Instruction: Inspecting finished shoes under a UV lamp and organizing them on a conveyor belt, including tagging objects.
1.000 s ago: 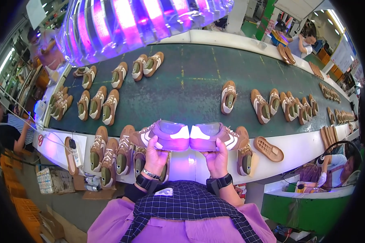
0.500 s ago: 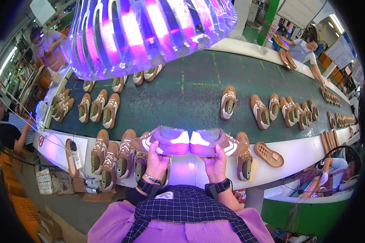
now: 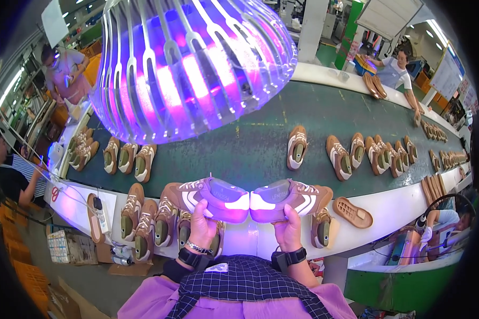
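My left hand (image 3: pixel 202 227) grips a brown sneaker (image 3: pixel 207 199) with white stripes and a white heel patch. A matching sneaker (image 3: pixel 291 201) is held in my right hand (image 3: pixel 288 228). Both shoes are raised over the white ledge, heels touching or nearly so in the middle, toes pointing outward. Purple light falls on their soles and heels. My thumbs press on the near sides; the other fingers are mostly hidden beneath the shoes. Behind and below the held pair, more sneakers (image 3: pixel 145 226) stand on the ledge to the left, and one sneaker (image 3: pixel 321 229) stands to the right.
A glowing purple lamp (image 3: pixel 197 80) hangs above the green conveyor belt (image 3: pixel 218 159), which carries several sneakers (image 3: pixel 297 148). A loose sole (image 3: pixel 353 212) lies on the right ledge, another sole (image 3: pixel 96 218) on the left. Across the belt, a person (image 3: pixel 396 72) reaches toward shoes.
The view has tilted up a little, so the lamp and belt sit lower in the picture. Both sneakers stay in my hands, heel to heel, now angled slightly differently.
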A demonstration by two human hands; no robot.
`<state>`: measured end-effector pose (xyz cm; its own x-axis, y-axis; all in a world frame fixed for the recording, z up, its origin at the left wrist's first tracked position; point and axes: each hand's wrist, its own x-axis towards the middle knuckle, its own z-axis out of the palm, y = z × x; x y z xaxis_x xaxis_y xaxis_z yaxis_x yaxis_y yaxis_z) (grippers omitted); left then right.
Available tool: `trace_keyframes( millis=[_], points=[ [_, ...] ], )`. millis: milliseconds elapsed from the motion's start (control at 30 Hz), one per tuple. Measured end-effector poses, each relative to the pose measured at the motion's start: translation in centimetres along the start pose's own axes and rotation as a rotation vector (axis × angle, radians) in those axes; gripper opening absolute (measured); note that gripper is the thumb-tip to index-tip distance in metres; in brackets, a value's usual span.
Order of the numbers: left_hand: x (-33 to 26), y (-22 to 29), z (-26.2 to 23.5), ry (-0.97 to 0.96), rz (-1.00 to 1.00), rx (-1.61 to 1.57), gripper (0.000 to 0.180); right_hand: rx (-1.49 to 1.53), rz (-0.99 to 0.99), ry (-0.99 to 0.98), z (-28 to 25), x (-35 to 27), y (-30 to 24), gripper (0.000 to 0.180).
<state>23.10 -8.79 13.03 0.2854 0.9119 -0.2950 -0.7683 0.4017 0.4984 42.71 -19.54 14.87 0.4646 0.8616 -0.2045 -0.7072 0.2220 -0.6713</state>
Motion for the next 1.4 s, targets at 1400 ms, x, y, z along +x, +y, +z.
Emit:
trace_keyframes(
  millis=[1400],
  points=[
    [1.0,2.6,7.1,-0.413,-0.133,0.74,0.039,0.185,0.274,-0.139,2.5,29.4,1.0,0.053]
  ],
)
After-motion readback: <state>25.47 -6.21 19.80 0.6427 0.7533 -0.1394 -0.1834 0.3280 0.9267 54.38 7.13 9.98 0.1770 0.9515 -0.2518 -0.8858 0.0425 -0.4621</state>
